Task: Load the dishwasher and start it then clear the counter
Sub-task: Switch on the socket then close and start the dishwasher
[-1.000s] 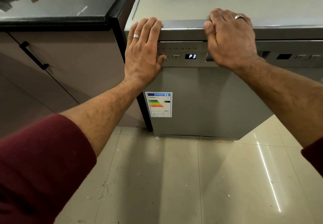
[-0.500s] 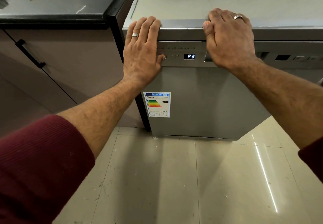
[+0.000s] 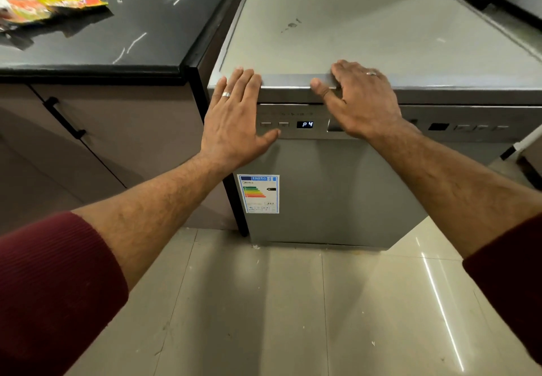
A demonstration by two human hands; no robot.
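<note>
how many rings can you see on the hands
2: one ring on a finger of the left hand, one ring on a finger of the right hand. Both hands rest at the dishwasher top edge; the fingers' undersides are hidden.

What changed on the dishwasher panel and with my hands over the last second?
The display went from P3 to P4. The left hand slid its thumb off the buttons, which now show. The right hand stayed draped over the dishwasher top edge, the left fingers stayed there too, and the door stayed closed. Nothing was gripped or released.
</note>
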